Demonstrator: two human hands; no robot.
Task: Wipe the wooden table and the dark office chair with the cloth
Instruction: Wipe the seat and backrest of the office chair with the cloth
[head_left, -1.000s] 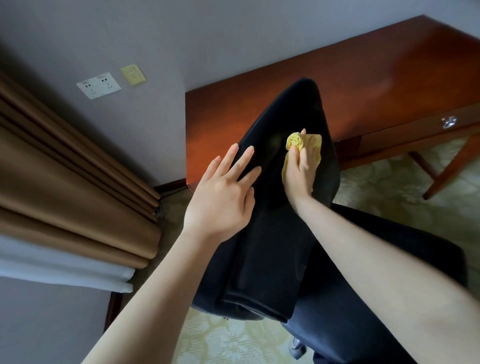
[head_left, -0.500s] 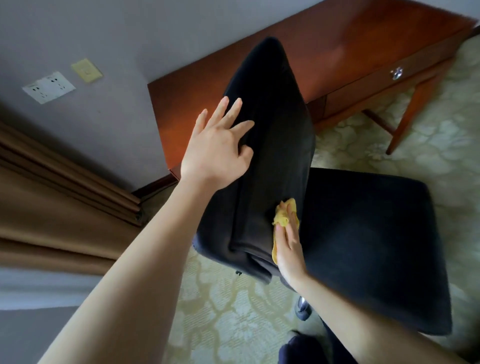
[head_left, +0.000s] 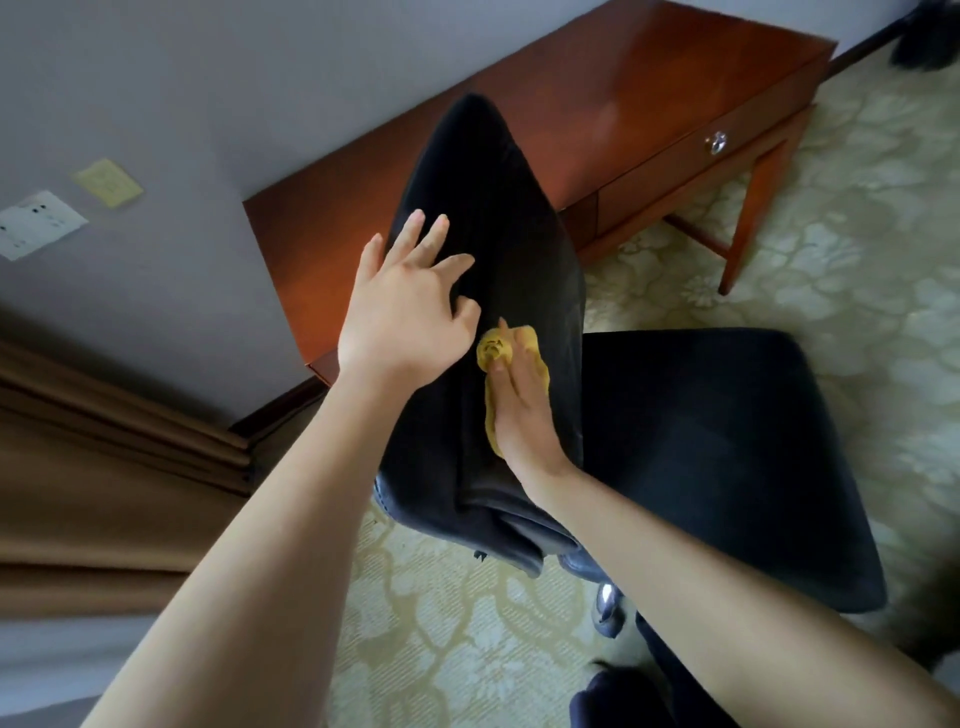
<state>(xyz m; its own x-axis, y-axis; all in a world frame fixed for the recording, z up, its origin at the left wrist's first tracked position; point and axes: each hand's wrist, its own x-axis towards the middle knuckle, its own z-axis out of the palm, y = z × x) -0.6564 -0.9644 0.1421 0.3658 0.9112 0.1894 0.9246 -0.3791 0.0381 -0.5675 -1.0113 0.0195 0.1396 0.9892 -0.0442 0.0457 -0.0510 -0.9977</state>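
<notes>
The flat right hand (head_left: 524, 410) is pressing the cloth (head_left: 491, 353) on the chair (head_left: 493, 197) beside the splayed left hand (head_left: 405, 322), its push perhaps risking swivelling the chair away.

A glossy reddish-brown wooden worktop (head_left: 649, 104) stands against a grey wall (head_left: 208, 104), light gleaming on its surface. One drawer (head_left: 670, 174) with a small shiny knob (head_left: 717, 142) sits under its front edge. Its slim legs (head_left: 753, 218) rest on the floor (head_left: 857, 234), a pale carpet with a large floral pattern. A dark office chair (head_left: 727, 441) also stands on the carpet just beside the worktop, its backrest rising in front of it.
</notes>
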